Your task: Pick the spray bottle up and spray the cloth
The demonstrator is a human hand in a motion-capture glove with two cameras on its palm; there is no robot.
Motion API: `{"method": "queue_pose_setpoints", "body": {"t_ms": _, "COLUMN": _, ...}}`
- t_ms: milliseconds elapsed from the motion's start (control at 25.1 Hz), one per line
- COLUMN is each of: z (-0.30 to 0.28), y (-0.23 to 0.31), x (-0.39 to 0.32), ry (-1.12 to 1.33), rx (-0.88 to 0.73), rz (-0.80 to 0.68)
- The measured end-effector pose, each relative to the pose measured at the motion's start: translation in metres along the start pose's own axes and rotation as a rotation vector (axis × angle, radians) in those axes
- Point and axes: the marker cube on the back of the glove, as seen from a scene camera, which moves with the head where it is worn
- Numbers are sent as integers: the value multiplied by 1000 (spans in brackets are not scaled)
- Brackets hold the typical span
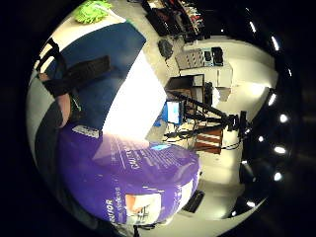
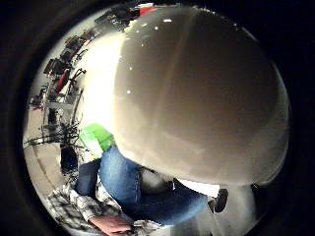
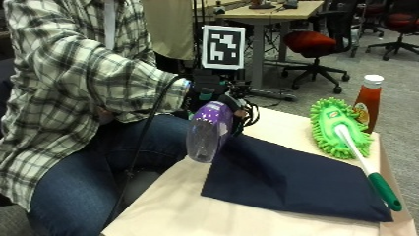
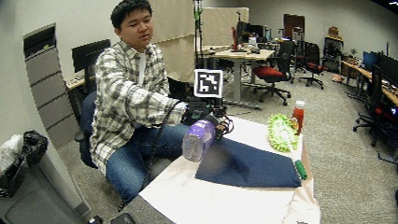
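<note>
A spray bottle (image 3: 208, 130) with a purple label and clear body is held tilted above the near corner of the table, gripped by my gloved right hand (image 3: 213, 96) at its upper part. Its purple label (image 1: 133, 180) fills much of the little finger side palm view. The dark navy cloth (image 3: 294, 179) lies flat on the table, just beyond and below the bottle, and shows again as navy cloth (image 1: 106, 74). The bottle's pale body (image 2: 197, 98) fills the thumb side palm view.
A green duster mop (image 3: 337, 128) with a green and white handle lies along the cloth's far side. A ketchup bottle (image 3: 369, 101) stands at the table's (image 3: 183, 196) far corner. My jeans-clad legs (image 3: 78, 182) are beside the table edge. Office chairs and desks stand behind.
</note>
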Motion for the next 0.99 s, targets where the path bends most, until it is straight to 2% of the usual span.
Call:
{"method": "queue_pose_setpoints", "body": {"t_ms": 438, "z": 4, "y": -2, "x": -4, "ry": 16, "rx": -3, "rz": 3}}
{"method": "queue_pose_setpoints", "body": {"t_ms": 796, "z": -6, "y": -5, "x": 10, "ry": -248, "rx": 86, "rz": 112}}
{"method": "queue_pose_setpoints", "body": {"t_ms": 995, "z": -14, "y": -4, "x": 10, "ry": -486, "rx": 147, "rz": 154}}
